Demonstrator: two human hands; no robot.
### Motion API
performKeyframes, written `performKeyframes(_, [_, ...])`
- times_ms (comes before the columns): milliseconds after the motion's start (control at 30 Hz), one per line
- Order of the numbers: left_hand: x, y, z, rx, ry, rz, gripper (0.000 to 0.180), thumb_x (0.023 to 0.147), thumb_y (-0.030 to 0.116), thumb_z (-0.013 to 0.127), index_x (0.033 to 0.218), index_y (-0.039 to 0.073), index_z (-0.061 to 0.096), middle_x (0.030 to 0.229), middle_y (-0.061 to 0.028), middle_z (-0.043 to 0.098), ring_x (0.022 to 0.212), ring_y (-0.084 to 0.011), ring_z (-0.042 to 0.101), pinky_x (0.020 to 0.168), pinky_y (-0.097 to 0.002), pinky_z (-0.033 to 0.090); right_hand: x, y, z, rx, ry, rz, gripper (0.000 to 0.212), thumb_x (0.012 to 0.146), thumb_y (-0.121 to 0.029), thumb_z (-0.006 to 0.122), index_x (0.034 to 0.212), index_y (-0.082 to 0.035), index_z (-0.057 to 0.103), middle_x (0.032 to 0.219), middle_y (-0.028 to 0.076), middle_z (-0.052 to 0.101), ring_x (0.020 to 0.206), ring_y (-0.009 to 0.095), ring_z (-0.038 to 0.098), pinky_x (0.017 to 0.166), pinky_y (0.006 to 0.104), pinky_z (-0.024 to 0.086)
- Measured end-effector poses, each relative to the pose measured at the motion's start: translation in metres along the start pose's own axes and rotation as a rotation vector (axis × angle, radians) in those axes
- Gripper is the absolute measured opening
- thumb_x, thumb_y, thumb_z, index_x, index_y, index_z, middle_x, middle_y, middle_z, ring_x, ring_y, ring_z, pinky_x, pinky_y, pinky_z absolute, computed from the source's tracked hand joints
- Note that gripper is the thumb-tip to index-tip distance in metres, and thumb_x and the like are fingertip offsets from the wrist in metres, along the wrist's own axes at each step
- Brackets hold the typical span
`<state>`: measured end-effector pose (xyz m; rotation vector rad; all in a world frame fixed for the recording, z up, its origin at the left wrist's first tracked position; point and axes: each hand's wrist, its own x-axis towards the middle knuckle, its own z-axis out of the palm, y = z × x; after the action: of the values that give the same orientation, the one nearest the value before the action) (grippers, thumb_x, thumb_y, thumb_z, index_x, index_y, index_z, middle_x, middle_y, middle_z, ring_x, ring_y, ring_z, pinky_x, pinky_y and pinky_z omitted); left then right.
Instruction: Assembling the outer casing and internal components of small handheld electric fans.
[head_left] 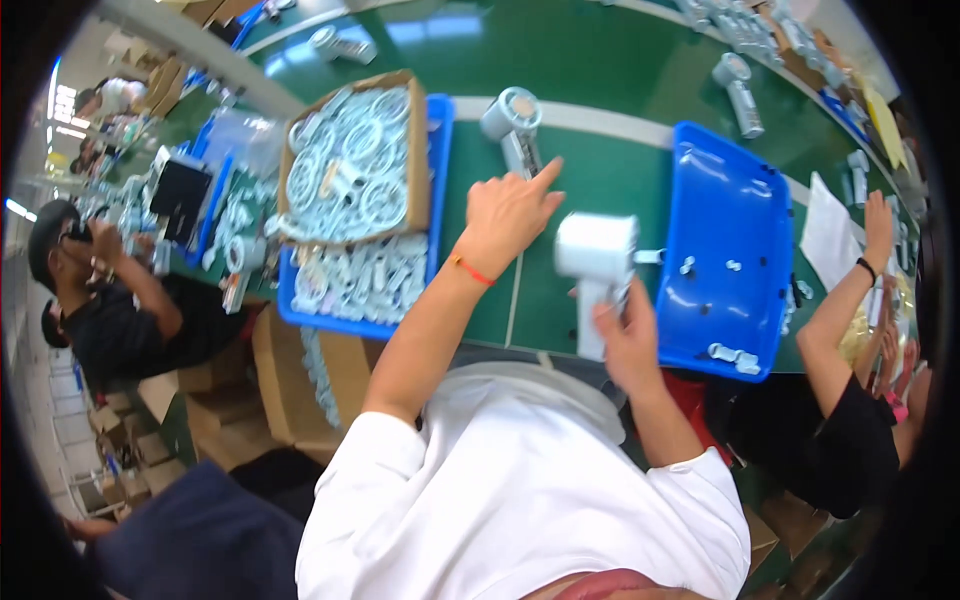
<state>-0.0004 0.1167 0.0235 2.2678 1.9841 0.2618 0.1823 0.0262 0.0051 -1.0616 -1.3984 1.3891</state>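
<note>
My right hand (pixel 631 338) grips a white handheld fan (pixel 597 248) by its handle, its round head upward above the green table. My left hand (pixel 507 214) reaches forward over the table, back upward, with the index finger stretched out to the right. Just beyond its fingers lies another handheld fan (pixel 512 118), its head away from me and its handle toward that hand. The lower end of this handle is partly hidden, so contact is unclear. Right of the held fan is a blue tray (pixel 725 230) with a few small white parts (pixel 735 357) in it.
On the left, a cardboard box (pixel 417 160) full of pale rings stands over a blue tray (pixel 432 255) of small parts. More handheld fans (pixel 740 98) lie on the green surface farther off. Co-workers are at both sides, one arm (pixel 840 290) close by the right tray.
</note>
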Motion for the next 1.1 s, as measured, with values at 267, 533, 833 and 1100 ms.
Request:
performKeyframes(267, [-0.111,0.036,0.047,-1.764,-0.299,-0.010,0.067,0.081,0.017,0.064,0.133,0.002,0.026,0.119,-0.0123,0.040,0.107,-0.0192,0.047,0.088,-0.0300,0.040,0.009,0.014,0.019,0.356,0.094,0.084,0.037,0.094,-0.031,0.046,0.115,-0.001,0.048,0.103,0.007,0.054,0.086,0.013,0.053,0.075,0.0261,0.045])
performKeyframes(533, [-0.103,0.043,0.038,-1.405,-0.216,-0.115,0.044,0.077,0.006,0.060,0.113,-0.003,0.035,0.089,-0.0124,0.055,0.068,-0.0151,0.059,0.058,-0.0280,0.048,0.008,0.011,0.008,-0.311,0.221,-0.168,0.035,0.091,-0.027,0.048,0.081,0.005,0.058,0.065,0.015,0.051,0.057,0.028,0.049,0.053,0.0358,0.038])
performKeyframes(833, [-0.095,0.040,0.048,-1.496,-0.142,-0.143,0.047,0.077,0.004,0.061,0.116,-0.003,0.035,0.091,-0.0106,0.057,0.070,-0.0145,0.060,0.059,-0.0258,0.050,0.012,0.005,0.018,-0.432,0.304,-0.084,0.022,0.086,-0.016,0.055,0.097,0.003,0.059,0.078,0.014,0.060,0.068,0.018,0.059,0.058,0.0318,0.046])
performKeyframes(1100, [-0.093,0.047,0.050,-1.543,0.055,-0.232,0.050,0.071,0.006,0.067,0.114,-0.003,0.043,0.095,-0.0109,0.057,0.082,-0.0160,0.057,0.067,-0.0282,0.048,0.008,0.006,0.027,-0.290,0.494,-0.179,0.026,0.088,-0.012,0.058,0.109,0.003,0.055,0.085,0.005,0.059,0.072,0.010,0.055,0.059,0.0224,0.046])
